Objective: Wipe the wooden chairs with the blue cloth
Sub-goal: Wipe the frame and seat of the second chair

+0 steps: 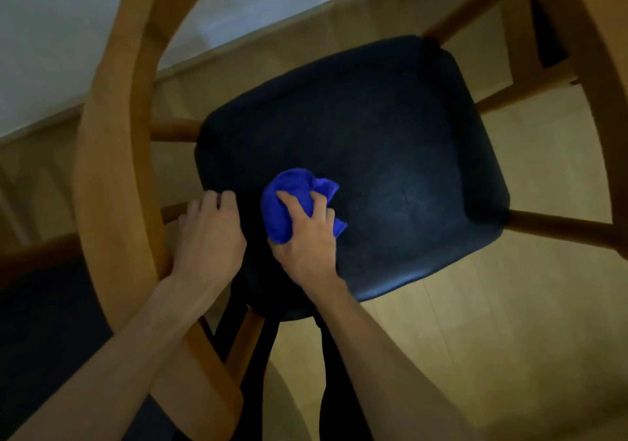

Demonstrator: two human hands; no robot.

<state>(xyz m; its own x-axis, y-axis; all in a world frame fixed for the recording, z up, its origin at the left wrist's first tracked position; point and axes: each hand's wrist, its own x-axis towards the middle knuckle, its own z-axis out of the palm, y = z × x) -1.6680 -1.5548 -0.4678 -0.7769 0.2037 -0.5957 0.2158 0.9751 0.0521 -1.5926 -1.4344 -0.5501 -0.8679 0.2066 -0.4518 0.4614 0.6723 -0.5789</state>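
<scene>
**Desk:** What have you got on the head camera?

**Me:** I'm looking straight down on a wooden chair [112, 155] with a dark padded seat [373, 155]. The right hand [306, 236] has its fingers curled over the blue cloth [289, 199], which is bunched into a ball and pressed on the seat near its near-left corner.

**Desk:** And the left?

**Me:** The left hand [209, 236] sits just beside the right, at the seat's left edge, fingers bent over that edge. I think it grips the edge, but the fingertips are in shadow, so I can't be sure how firmly.

**Desk:** Which way does the chair point?

**Me:** The curved backrest sweeps up the left side of my view and arches over the top, so the seat faces toward lower right. The seat is roughly square, set on a diagonal, with its corners toward the top right and bottom left. The cloth wad has no clear long axis; loose folds stick out to its right.

**Desk:** Room to move?

**Me:** Most of the seat lies open to the right of the cloth and beyond it. Wooden rungs [560, 226] run out from the seat's right and far corners to another wooden frame [584, 49] along the right edge. Pale wood floor [509, 321] shows at lower right.
</scene>
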